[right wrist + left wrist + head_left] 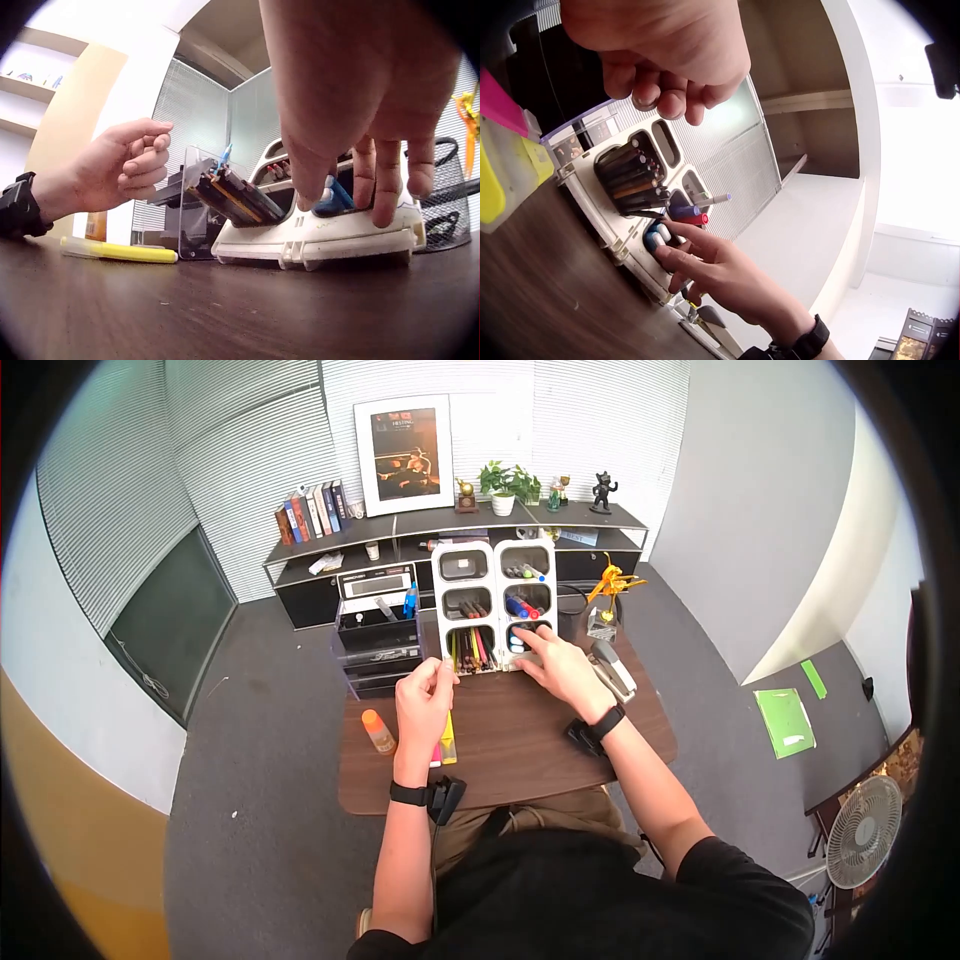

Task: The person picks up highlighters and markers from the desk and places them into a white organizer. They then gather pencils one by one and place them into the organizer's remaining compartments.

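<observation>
Head view: right hand point(566, 674) at blue markers point(516, 642), fingers outstretched; left hand point(423, 703) loosely curled, empty.

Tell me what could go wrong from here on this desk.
The right hand is at the blue-and-white items in the organizer, so it might dislodge some.

The left hand is near the upright orange-capped bottle; a sideways brush could tip it.

The yellow highlighter lies loose on the desk and may roll if bumped.

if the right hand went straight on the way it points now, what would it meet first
Most likely the blue-and-white pens in the near right compartment of the white organizer. The right hand is right at them; whether it touches them is unclear.
</observation>
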### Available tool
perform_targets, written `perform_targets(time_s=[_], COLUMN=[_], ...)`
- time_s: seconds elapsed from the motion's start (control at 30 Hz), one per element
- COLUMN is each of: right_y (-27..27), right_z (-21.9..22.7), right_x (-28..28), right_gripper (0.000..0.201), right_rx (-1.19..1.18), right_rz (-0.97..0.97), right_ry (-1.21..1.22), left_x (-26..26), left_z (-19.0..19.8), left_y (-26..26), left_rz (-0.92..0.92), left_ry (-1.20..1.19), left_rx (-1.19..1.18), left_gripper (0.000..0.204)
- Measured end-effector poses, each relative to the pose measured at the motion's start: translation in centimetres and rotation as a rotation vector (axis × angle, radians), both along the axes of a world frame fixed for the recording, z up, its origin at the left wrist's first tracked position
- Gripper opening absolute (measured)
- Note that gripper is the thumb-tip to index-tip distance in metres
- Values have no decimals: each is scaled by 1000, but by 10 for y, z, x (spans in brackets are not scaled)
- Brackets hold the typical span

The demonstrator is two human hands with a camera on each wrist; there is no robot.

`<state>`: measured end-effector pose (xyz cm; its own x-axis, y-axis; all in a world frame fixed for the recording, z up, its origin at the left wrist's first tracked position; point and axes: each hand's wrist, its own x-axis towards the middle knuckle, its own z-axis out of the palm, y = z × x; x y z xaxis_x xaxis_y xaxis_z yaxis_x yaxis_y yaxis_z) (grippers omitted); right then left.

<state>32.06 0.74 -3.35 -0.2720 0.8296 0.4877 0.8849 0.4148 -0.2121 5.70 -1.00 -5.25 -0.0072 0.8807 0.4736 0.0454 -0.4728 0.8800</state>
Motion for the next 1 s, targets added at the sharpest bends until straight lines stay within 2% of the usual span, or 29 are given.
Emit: perform_targets(time_s=[0.43,0.53,0.7,0.8,0.93,1.0], right_y=[-1,-4,-50,-80,-103,-98], right_z=[6,13,57,83,85,65], right_x=[0,0,-9,-19,-30,-35], right_gripper=[25,22,20,20,21,21], right_rx=[152,299,260,257,152,111], right_rz=[-21,-21,-32,38,141,192], right_ry=[169,152,131,136,44,-2], left_x=[1,1,-1,1,0,0], left_z=[2,0,0,3,5,6], left_y=[-1,-1,-1,-3,-3,-4], left_rz=[8,3,14,12,17,16], left_ry=[8,2,33,-4,19,-10], left_rx=[6,16,-8,3,21,18], left_gripper=[37,38,38,38,38,38])
